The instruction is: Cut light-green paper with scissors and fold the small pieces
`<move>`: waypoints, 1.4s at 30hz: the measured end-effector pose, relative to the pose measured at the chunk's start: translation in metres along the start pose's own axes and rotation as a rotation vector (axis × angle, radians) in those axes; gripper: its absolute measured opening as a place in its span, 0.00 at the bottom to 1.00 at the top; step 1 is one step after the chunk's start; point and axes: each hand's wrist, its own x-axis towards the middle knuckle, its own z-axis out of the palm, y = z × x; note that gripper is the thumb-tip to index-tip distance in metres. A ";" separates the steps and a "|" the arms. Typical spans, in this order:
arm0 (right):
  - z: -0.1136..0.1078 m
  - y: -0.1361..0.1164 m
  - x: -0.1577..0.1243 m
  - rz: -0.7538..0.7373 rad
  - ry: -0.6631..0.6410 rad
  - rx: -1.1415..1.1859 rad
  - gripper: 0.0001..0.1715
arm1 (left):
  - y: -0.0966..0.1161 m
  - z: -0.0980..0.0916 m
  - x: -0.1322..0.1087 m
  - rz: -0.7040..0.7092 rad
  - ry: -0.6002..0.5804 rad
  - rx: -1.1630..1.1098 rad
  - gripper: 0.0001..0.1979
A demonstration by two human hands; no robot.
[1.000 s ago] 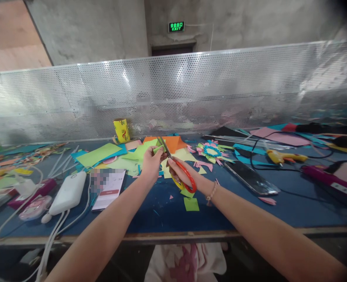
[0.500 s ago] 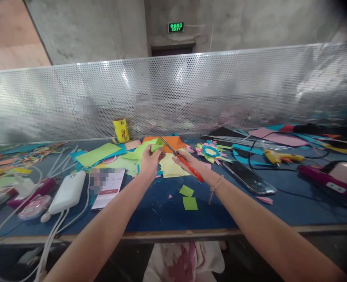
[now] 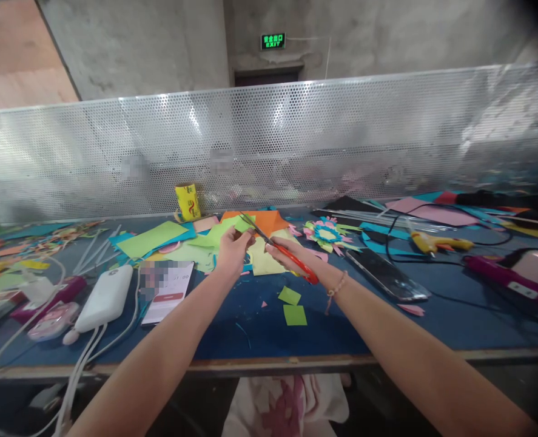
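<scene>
While the left hand [image 3: 233,247] is pinching green paper [image 3: 239,224], the right hand [image 3: 287,250] is gripping red-handled scissors [image 3: 303,267], both over the blue surface [image 3: 269,340], well in from its near edge. A perforated screen [image 3: 364,121] is lining the far edge; beyond, an exit sign [image 3: 273,41] is glowing.

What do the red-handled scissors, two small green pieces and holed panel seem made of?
Scissors: dark, slightly shiny blades, probably steel; smooth red handles with a soft gloss, likely plastic. Green pieces: thin, matte, evenly coloured with straight cut edges; paper or thin felt, unclear. Panel: silvery perforated sheet with bright glare, likely metal.
</scene>
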 end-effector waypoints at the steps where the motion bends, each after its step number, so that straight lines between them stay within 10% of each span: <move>1: 0.000 0.000 0.000 -0.004 0.004 -0.001 0.16 | 0.000 0.000 0.000 0.001 0.000 0.000 0.08; 17: -0.001 -0.004 0.001 0.058 0.005 -0.129 0.16 | 0.001 -0.003 0.001 -0.045 -0.019 -0.048 0.10; 23: -0.010 0.020 0.013 0.148 0.173 -0.549 0.16 | 0.001 -0.005 0.001 -0.140 -0.004 -0.136 0.10; 31: -0.022 0.045 0.007 0.253 0.019 -0.855 0.12 | -0.007 -0.007 0.003 -0.185 -0.040 0.073 0.09; 37: -0.018 0.025 0.014 -0.107 0.226 -0.383 0.15 | -0.015 -0.012 0.004 -0.105 -0.144 0.225 0.12; 42: -0.009 0.019 0.017 -0.107 0.194 -0.224 0.13 | -0.015 -0.008 -0.002 -0.127 -0.197 0.245 0.11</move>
